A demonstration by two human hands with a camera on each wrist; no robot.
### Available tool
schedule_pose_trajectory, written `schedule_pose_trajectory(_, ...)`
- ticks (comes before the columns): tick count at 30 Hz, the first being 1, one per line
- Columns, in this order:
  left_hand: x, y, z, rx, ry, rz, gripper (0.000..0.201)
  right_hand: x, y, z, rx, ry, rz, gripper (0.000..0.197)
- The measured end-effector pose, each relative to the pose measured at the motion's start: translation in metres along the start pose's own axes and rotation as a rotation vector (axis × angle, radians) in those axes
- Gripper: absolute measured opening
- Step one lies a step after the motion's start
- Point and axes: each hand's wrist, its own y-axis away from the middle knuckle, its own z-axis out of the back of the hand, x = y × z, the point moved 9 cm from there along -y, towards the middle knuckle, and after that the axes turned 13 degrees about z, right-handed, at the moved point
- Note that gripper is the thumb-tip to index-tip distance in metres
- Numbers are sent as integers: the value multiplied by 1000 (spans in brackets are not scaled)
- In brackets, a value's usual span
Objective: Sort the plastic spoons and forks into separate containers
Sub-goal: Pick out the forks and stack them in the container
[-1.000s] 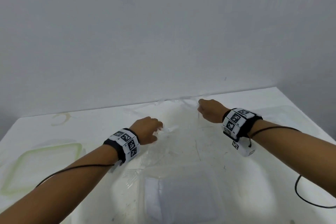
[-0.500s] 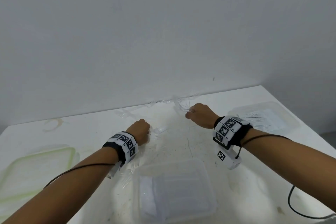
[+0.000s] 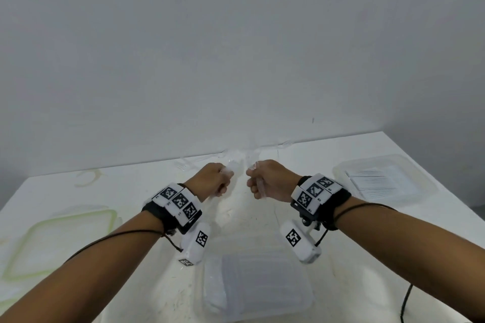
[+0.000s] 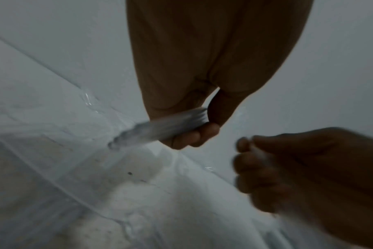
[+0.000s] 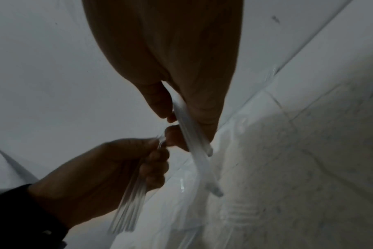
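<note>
I am holding both fists up at mid-frame in the head view, close together but apart, over the white table (image 3: 309, 155). My left hand (image 3: 214, 178) is curling its fingers (image 4: 194, 138) round a bundle of clear plastic cutlery (image 4: 160, 126), whose blurred end is sticking out toward the left of the left wrist view; I cannot tell whether these are spoons or forks. My right hand (image 3: 273, 181) is gripping a few clear plastic handles (image 5: 194, 143), which are running down from between thumb and fingers (image 5: 160, 102) toward the lower middle of the right wrist view; their heads are hidden.

More clear cutlery (image 3: 252, 157) is lying at the far table edge against the wall, just above my fists. A clear container (image 3: 296, 304) is sitting at the bottom centre, another clear container (image 3: 341, 170) at the right, and a green-rimmed lid (image 3: 110, 220) at the left.
</note>
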Motion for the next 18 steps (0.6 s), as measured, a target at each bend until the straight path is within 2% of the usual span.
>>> schedule_pose_trajectory(3, -11, 8, -7, -5, 81, -52, 16, 0, 2, -17, -25, -124, 14, 18)
schedule_pose_trajectory(6, -16, 18, -13, -42, 192, -46, 8, 2, 3, -23, -99, -162, 73, 23)
schedule_pose_trajectory(7, -17, 19, -15, -44, 214, -48, 13, 2, 4, -24, -117, -153, 94, 23)
schedule_pose_trajectory(11, -15, 28, -18, -138, 155, -83, 30, -8, 6, -34, -115, -119, 104, 16)
schedule_pose_trajectory(14, -12, 31, -18, -230, 55, -107, 36, -17, 6, -39, -116, -113, 72, 25)
schedule_pose_trajectory(16, -11, 34, -19, -232, 6, -124, 33, -19, 10, -41, -112, -106, 43, 33)
schedule_pose_trajectory(18, -14, 42, -19, -201, -62, -144, 18, -17, 15, -42, -103, -174, 36, 35)
